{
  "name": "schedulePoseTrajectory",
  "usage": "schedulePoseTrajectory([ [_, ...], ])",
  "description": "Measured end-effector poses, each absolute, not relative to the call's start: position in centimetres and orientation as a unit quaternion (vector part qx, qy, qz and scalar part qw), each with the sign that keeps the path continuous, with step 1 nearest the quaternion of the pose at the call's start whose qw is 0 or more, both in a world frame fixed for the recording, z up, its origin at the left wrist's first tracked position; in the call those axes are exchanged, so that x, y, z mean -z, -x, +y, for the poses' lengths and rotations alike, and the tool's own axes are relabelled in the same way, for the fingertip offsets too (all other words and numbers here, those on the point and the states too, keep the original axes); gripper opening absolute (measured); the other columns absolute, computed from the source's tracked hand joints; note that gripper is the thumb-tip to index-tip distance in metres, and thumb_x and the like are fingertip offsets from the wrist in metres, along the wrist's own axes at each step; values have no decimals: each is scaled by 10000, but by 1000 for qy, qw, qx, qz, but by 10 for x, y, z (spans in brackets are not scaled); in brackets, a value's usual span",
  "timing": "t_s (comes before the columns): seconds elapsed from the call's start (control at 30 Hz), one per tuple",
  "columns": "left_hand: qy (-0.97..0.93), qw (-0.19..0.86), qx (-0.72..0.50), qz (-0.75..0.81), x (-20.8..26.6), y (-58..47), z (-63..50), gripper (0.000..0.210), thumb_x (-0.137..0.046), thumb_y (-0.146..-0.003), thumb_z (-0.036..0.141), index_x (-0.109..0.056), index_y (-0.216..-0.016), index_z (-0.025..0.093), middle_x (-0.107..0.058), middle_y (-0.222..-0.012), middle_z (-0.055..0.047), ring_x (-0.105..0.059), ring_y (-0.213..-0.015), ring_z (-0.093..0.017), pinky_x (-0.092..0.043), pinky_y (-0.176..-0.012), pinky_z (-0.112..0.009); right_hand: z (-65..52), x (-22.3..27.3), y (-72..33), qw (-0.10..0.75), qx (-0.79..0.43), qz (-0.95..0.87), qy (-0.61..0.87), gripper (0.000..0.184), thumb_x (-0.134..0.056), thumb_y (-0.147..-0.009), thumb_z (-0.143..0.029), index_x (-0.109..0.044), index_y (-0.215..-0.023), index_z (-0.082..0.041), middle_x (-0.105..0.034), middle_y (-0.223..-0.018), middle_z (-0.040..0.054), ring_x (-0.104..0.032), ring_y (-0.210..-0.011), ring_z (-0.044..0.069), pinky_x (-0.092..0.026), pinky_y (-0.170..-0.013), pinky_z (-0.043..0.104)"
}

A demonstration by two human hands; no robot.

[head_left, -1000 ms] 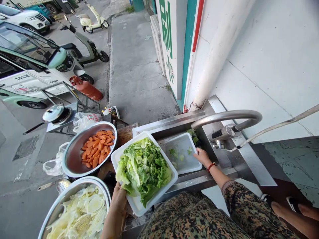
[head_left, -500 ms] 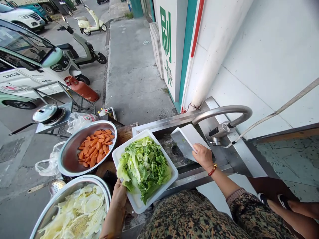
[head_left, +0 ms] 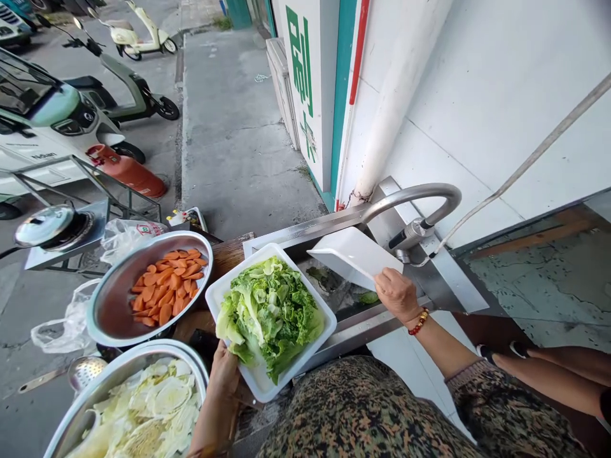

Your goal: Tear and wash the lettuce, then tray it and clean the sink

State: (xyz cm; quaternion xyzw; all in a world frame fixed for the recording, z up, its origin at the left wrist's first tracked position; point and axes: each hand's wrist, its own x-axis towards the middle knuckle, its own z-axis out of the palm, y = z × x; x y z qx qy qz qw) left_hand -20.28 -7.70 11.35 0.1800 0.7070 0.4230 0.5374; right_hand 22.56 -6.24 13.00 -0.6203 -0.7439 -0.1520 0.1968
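Note:
My left hand (head_left: 225,372) grips the near left edge of a white plastic tray (head_left: 267,394), its thumb and part of the fingers showing. Green lettuce leaves (head_left: 272,312) are heaped in that tray. With my right hand (head_left: 396,294) I hold the rim of a second white tray (head_left: 351,254), tipped on its side over the sink (head_left: 291,235). Its inside faces down, out of my sight. Some green leaves (head_left: 368,297) lie in the basin below it. The curved faucet (head_left: 415,191) stands just beyond the tipped tray.
Left of the lettuce stand a metal bowl of sliced carrots (head_left: 167,286) and a basin of cut cabbage (head_left: 147,407). A skimmer (head_left: 86,372) lies beside them. Farther off are a lidded pan (head_left: 45,226) and a red gas cylinder (head_left: 126,172). Someone's legs (head_left: 563,366) show at right.
My right hand has tipped the second tray further over, so its outside now faces me. The lettuce tray stays in my left hand. The whole view has shifted slightly.

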Motion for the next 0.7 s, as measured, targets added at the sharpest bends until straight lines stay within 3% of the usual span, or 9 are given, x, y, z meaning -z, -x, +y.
schedulePoseTrajectory([
  [0.2,-191,540,-415,707,-111,208,-79,664,-845,-608,358,-580,-1209,258,-755,-859,-31,-727,-921,-287,-608,-789,-387,-66,-156,-224,217,189,-729,621,320,-478,-763,35,-441,-568,-216,-402,-589,-10,-375,-609,154,-269,-589,281],
  [0.37,-195,542,-417,704,-110,209,-79,647,-860,-584,342,-601,-1170,254,-748,-837,-21,-730,-870,-276,-609,-774,-382,-68,-171,-219,264,182,-726,608,336,-481,-744,37,-376,-563,-226,-343,-573,-28,-331,-584,146,-255,-568,274],
  [0.6,-177,530,-442,702,-115,204,-83,694,-891,-494,338,-615,-1120,227,-739,-774,-8,-733,-827,-267,-603,-752,-359,-71,-163,-205,432,-6,-593,679,343,-468,-722,-54,-202,-624,-246,-193,-607,-69,-220,-540,109,-223,-520,243],
  [0.7,-169,524,-456,699,-128,202,-89,683,-894,-491,331,-626,-1110,223,-740,-781,-16,-729,-814,-255,-601,-734,-331,-78,-158,-195,463,-70,-554,688,343,-485,-753,-111,-194,-631,-245,-180,-602,-75,-205,-539,100,-219,-513,237],
])
